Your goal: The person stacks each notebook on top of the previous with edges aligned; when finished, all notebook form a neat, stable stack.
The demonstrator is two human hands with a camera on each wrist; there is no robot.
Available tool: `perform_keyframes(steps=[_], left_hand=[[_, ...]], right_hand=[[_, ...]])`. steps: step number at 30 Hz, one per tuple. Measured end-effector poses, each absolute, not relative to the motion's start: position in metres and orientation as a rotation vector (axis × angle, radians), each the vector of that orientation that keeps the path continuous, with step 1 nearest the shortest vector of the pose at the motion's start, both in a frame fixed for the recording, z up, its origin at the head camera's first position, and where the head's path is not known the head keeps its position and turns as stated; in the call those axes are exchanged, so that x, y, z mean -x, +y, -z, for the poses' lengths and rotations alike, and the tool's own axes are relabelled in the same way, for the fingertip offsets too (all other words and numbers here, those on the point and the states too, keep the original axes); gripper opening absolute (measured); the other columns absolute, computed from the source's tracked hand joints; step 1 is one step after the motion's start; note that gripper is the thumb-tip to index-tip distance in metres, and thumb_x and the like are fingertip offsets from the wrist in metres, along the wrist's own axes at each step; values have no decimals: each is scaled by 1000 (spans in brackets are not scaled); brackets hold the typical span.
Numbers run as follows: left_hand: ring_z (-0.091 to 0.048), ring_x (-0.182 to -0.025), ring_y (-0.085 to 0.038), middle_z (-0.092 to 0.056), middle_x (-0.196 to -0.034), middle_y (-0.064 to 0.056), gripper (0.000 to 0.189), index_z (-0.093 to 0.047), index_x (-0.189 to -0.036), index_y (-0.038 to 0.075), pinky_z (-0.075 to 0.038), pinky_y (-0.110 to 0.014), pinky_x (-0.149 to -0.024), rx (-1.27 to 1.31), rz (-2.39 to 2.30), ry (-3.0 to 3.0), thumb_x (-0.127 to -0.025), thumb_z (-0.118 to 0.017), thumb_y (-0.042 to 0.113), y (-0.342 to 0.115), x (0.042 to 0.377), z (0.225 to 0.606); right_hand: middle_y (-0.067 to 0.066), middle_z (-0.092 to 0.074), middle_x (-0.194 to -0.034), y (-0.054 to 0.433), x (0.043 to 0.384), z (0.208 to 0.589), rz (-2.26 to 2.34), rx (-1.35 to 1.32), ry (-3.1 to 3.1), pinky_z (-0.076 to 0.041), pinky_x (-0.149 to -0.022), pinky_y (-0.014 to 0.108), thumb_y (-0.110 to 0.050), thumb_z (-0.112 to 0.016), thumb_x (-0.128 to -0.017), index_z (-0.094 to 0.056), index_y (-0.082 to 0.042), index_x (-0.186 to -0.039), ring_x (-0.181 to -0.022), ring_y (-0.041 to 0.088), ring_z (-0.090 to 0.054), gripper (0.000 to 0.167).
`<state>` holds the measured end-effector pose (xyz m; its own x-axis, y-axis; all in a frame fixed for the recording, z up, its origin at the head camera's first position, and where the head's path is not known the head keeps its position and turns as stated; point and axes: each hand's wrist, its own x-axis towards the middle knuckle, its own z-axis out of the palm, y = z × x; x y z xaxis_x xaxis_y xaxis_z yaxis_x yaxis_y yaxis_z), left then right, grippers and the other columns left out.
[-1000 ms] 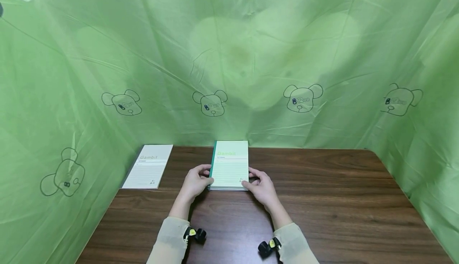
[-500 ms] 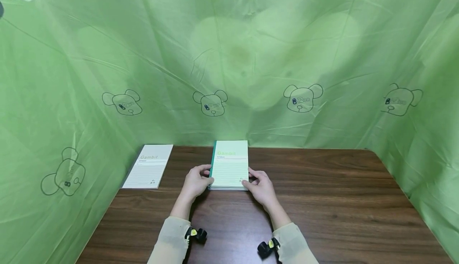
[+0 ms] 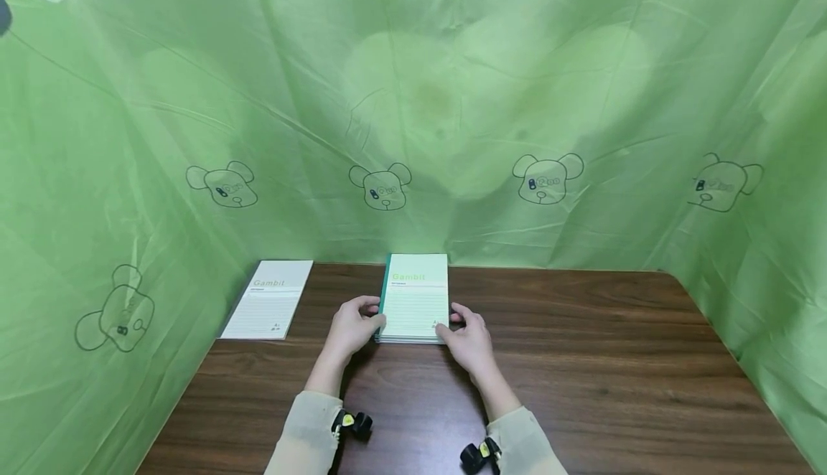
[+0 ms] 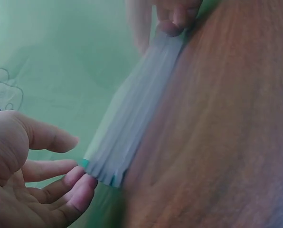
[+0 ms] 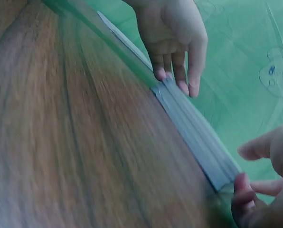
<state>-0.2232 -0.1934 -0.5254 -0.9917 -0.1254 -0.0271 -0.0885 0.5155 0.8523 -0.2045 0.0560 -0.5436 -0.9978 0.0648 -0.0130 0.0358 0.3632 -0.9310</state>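
A stack of several notebooks [image 3: 416, 299] lies at the back middle of the table, the top one pale green with "Gambit" on its cover and a dark green spine on the left. In the left wrist view, the fingertips of my left hand [image 3: 352, 328] touch the spine end of the stack [image 4: 132, 109], with the thumb raised apart from it. On the opposite side is my right hand [image 3: 468, 342]; in the right wrist view its fingertips meet the corner of the stack [image 5: 198, 140], and the thumb stands clear. Neither hand grips the notebooks.
A white "Gambit" notebook [image 3: 268, 299] lies flat at the table's back left corner. Green cloth [image 3: 484, 116] with bear drawings hangs behind and at both sides. The wooden table [image 3: 601, 367] extends to the right and front.
My right hand has shifted slightly, its fingers drawing a little away from the stack's right side. The left hand and the notebooks stay about where they were.
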Motion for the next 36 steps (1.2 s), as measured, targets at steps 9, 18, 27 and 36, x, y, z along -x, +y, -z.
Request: perform_keyframes(steps=[9,18,27,36], left_hand=[[-70,-87,-21,-78,-120,-17,38,-74,-134,3,-55,-31,-69,-171,1645,-2582,-97,-75,11,-209,212,504],[-75,-100,-27,-79,-122,-15,42,-70,-137,4,-55,-37,-88,-197,1413,-2640,-97,-76,13,-266,207,506],[-70,-95,-14,-72,-137,-23,43,-66,-142,-1,-50,-19,-76,-475,1316,-2557,-100,-69,9,-364,201,490],[-63,-127,-50,-64,-147,-28,55,-61,-146,-4,-48,-55,-96,-561,1019,-2654,-93,-60,11,-407,202,509]], right_hand=[[14,-66,-123,32,192,510,-1623,-40,-2631,-52,-85,41,-19,-81,-93,-63,-3,-146,-97,26,-66,58],[17,-72,-123,-11,193,487,-1840,-272,-2591,-59,-84,40,-17,-80,-93,-64,-5,-144,-98,22,-70,54],[11,-72,-129,-69,207,484,-2011,-320,-2634,-60,-90,39,-18,-76,-97,-62,-9,-148,-108,22,-70,53],[9,-68,-139,-104,214,492,-2029,-371,-2690,-59,-96,42,-22,-75,-98,-57,-9,-155,-113,22,-70,61]])
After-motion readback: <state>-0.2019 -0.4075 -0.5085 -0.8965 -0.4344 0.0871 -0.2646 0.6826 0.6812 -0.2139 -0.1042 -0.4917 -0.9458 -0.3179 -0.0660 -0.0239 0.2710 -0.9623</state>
